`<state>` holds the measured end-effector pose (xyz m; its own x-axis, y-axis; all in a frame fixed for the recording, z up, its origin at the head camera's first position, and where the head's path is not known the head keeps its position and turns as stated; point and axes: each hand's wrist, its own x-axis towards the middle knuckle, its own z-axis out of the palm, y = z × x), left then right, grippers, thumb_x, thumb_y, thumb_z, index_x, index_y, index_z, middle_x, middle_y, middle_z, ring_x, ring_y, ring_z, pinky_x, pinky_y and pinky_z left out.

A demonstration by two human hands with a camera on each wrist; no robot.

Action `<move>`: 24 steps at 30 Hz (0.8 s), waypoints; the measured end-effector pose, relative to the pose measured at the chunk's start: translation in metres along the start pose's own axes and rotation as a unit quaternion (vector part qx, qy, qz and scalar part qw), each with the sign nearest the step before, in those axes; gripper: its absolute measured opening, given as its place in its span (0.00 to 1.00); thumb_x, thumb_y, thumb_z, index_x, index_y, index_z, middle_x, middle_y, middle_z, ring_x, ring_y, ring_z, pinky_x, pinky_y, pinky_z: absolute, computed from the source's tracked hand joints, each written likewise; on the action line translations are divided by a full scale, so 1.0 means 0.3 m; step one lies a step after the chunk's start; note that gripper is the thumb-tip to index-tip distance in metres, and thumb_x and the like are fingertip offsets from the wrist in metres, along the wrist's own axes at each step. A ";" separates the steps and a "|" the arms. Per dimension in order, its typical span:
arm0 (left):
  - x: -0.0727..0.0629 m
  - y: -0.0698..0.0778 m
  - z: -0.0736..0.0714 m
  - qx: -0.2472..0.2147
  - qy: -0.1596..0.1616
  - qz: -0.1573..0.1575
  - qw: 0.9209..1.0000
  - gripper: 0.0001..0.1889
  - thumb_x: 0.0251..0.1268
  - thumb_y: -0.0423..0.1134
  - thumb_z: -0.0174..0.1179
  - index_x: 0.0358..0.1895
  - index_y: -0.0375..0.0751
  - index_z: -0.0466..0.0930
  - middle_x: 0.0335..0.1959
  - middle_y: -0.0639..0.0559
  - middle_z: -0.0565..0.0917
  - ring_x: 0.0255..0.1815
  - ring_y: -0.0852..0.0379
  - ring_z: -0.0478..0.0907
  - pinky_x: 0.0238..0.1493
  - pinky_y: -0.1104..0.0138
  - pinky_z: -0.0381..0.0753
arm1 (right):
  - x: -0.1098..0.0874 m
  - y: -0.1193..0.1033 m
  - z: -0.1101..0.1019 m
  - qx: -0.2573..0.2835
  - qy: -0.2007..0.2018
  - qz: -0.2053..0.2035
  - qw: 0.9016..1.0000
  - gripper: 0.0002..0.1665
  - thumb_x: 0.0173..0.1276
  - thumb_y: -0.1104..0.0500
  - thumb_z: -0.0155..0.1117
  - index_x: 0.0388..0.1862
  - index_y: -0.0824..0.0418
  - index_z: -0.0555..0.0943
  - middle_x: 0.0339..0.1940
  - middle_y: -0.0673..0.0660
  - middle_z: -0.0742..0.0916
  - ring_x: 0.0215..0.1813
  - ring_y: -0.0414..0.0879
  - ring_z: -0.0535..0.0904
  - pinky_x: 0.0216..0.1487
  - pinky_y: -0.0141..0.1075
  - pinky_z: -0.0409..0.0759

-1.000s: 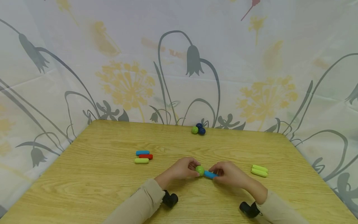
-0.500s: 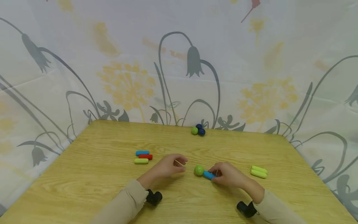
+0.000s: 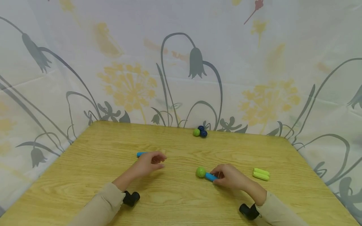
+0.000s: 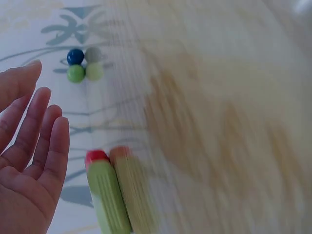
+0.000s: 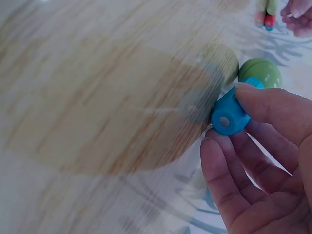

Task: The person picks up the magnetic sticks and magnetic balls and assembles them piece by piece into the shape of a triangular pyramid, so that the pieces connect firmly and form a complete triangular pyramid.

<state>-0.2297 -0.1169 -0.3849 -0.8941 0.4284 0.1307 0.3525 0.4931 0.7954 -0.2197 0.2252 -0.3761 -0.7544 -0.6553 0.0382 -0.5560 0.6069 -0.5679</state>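
My right hand (image 3: pixel 230 177) pinches a blue magnetic rod (image 3: pixel 210 176) between thumb and fingers, low over the table. A glossy green ball (image 3: pixel 201 172) sits against the rod's far end. In the right wrist view the near end of the blue rod (image 5: pixel 226 117) shows a round metal dot. My left hand (image 3: pixel 147 163) holds nothing, its fingers loosely bent, and hovers by a group of rods on the left. Only part of another blue rod (image 3: pixel 141 154) shows past it from the head. The left wrist view shows a yellow-green rod (image 4: pixel 108 197) and the tip of a red rod (image 4: pixel 97 155) beside that hand.
Two yellow-green rods (image 3: pixel 261 174) lie side by side right of my right hand. At the table's back edge, a green ball (image 3: pixel 196 132) and two dark blue balls (image 3: pixel 203 133) are clustered. A flower-printed cloth (image 3: pixel 127 47) hangs behind the wooden table (image 3: pixel 181 201).
My left hand has let go of the green ball and moved left, now covering most of the left rods. The right hand has stayed nearly in place, holding the blue rod.
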 end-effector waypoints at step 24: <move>-0.099 -0.090 -0.155 0.099 0.029 -0.045 0.994 0.13 0.56 0.33 0.65 0.45 0.35 0.80 0.46 0.43 0.79 0.44 0.46 0.75 0.46 0.55 0.75 | -0.003 0.009 0.005 0.001 0.004 0.005 1.000 0.14 0.59 0.63 0.67 0.43 0.69 0.82 0.32 0.49 0.81 0.31 0.37 0.74 0.31 0.32 0.75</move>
<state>-0.2256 -0.1780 -0.3827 -0.9369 0.3344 0.1025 0.3126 0.6691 0.6742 -0.2201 0.2268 -0.3789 -0.7633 -0.6449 0.0395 -0.5475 0.6131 -0.5695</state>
